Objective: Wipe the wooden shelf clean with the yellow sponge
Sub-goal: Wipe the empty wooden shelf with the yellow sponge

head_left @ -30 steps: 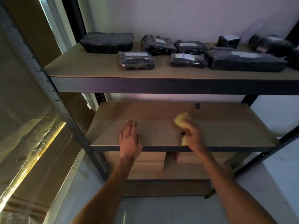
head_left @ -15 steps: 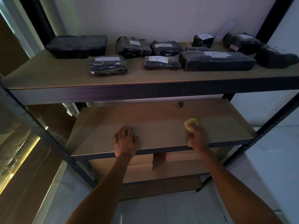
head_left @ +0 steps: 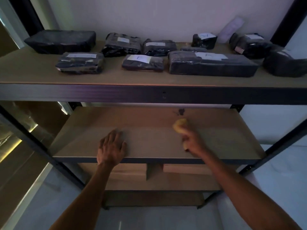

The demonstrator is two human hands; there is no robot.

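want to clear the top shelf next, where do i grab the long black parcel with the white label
Probably across its short width near the middle, from the front. The long parcel lies flat, long side toward the upper shelf edge, and a small parcel and a bulky parcel crowd its ends. The left hand holds nothing; the right hand grips the sponge.

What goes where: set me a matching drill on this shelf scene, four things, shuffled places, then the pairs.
1. yellow sponge
2. left hand
3. dark stain
4. black parcels

A. on the upper shelf
B. resting on the middle shelf, near its front edge
C. gripped by the right hand
D. far back on the middle shelf, beyond the sponge

Pairs: 1-C, 2-B, 3-D, 4-A
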